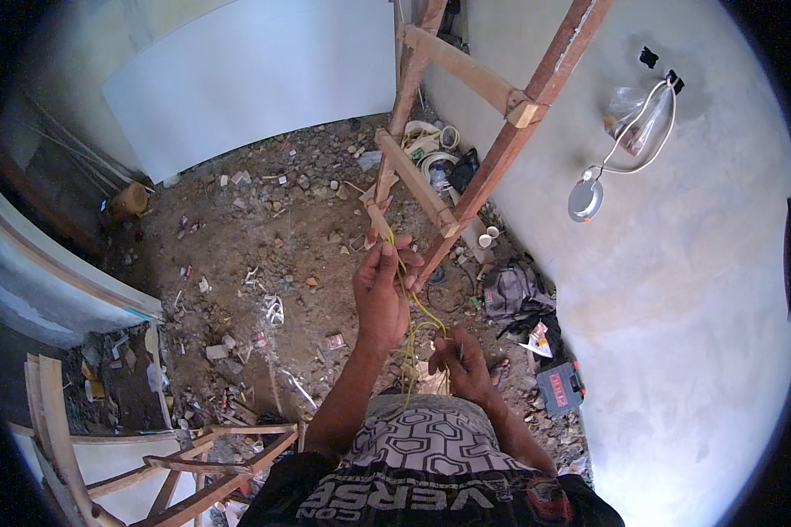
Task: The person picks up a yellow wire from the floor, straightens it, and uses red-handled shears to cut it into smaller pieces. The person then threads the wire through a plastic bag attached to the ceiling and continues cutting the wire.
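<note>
A thin yellow-green wire (424, 309) runs in loose loops between my two hands, in front of my torso. My left hand (383, 294) is raised higher and pinches the wire near its upper end. Lower and to the right, my right hand (466, 362) is closed on the same wire, and slack strands hang down between the hands toward my shirt. A wooden ladder (489, 180) with reddish rails leans just beyond my left hand, whose fingers are close to its lower rungs. Whether they touch the wood I cannot tell.
Rubble and litter cover the dirt floor (228, 299). A round light fitting (585, 202) hangs by white cable from the right wall. Along that wall lie a grey backpack (508, 292) and a tool case (556, 388). Another wooden frame (204, 501) stands lower left; a white panel (264, 83) is behind.
</note>
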`<state>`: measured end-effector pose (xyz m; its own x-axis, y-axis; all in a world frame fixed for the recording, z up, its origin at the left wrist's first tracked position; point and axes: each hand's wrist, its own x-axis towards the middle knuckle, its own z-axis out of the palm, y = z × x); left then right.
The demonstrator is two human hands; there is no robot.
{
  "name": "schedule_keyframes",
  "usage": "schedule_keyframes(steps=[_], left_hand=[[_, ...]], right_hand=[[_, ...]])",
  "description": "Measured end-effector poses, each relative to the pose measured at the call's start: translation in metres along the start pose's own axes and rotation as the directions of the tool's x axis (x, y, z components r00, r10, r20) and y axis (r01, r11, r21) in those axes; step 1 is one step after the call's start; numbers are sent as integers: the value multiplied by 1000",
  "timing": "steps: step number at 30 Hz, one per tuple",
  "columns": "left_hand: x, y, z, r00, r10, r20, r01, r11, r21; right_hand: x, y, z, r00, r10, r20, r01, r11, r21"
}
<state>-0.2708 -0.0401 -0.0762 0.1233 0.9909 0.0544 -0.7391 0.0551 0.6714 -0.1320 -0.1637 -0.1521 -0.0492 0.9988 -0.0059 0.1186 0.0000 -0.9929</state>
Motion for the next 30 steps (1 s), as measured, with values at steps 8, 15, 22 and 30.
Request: schedule_keyframes(steps=[8,15,22,30], left_hand=[[-11,-4,4,996,39,75,-47,994,101],[-33,0,10,981,-105,165,33,920,392],[-49,-1,12,915,-305,263,92,794,601],[-49,4,-1,834,-413,367,218,857,468]], right_hand=[[-8,11,-9,995,-97,-27,89,971,-222],[22,-71,-48,934,-335,-123,274,893,-357],[47,-108,-67,901,-428,73,434,876,-212],[40,-125,-65,989,-96,111,80,987,142]])
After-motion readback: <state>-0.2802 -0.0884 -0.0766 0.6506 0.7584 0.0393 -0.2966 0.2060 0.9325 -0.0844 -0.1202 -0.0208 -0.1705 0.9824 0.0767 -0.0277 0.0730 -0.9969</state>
